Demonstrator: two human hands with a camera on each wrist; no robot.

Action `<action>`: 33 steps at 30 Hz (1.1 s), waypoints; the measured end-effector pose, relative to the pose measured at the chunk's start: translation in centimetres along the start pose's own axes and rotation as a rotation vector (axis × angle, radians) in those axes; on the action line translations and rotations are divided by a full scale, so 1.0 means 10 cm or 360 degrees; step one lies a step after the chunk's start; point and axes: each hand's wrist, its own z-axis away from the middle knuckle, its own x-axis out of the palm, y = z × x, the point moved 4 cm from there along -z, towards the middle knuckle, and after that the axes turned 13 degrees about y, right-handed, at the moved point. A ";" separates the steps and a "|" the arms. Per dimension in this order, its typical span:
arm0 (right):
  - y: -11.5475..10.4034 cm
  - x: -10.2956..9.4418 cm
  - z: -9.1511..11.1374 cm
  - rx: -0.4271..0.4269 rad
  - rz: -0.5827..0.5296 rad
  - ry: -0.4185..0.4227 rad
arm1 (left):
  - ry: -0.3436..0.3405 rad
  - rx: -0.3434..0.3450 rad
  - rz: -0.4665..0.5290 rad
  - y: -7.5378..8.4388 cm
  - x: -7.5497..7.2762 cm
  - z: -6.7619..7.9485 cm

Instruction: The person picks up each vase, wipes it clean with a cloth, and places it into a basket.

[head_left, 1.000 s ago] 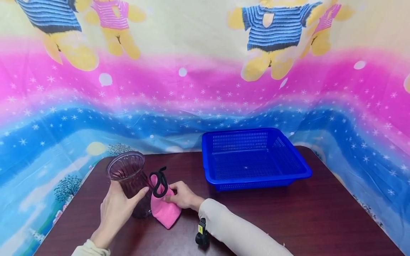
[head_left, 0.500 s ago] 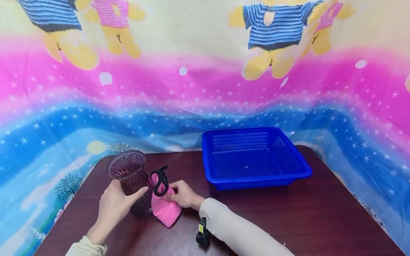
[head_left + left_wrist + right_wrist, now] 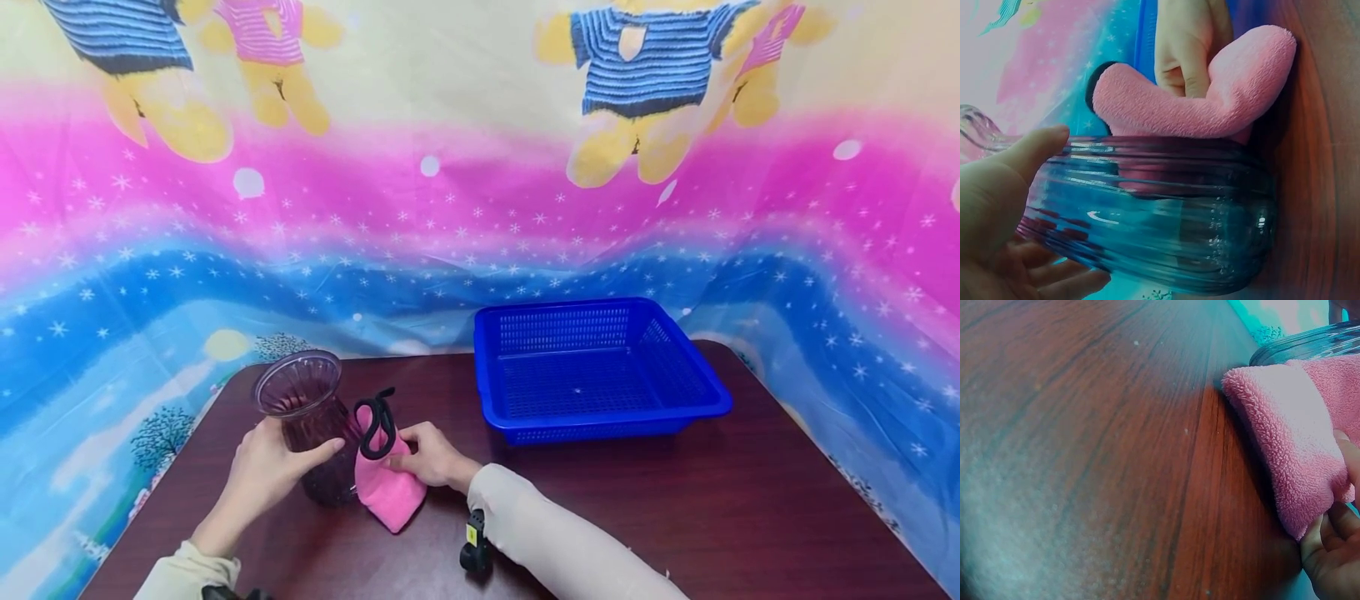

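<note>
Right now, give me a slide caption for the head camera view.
Left hand holding a purple glass vase, right hand pinching pink cloth beside it, blue basket farther back.

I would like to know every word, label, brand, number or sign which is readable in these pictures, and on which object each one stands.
No readable text in any view.
Yellow label on the black device by the right sleeve: any mark on it is too small to read.
Glass vase, pink cloth, blue basket, patterned backdrop: no writing visible.
</note>
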 end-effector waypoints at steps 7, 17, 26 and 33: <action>0.00 0.00 0.01 -0.0008 -0.0001 0.0001 | -0.0056 0.0075 0.0076 -0.02 -0.01 -0.05; 0.01 -0.01 0.00 -0.0001 -0.0008 0.0002 | -0.0087 0.0177 0.0174 -0.07 -0.01 -0.10; 0.02 0.00 0.01 0.0011 -0.0010 0.0012 | -0.0114 0.0188 0.0183 -0.08 -0.01 -0.10; 0.03 0.01 0.00 0.0013 -0.0018 0.0014 | -0.0120 0.0192 0.0196 -0.08 0.00 -0.10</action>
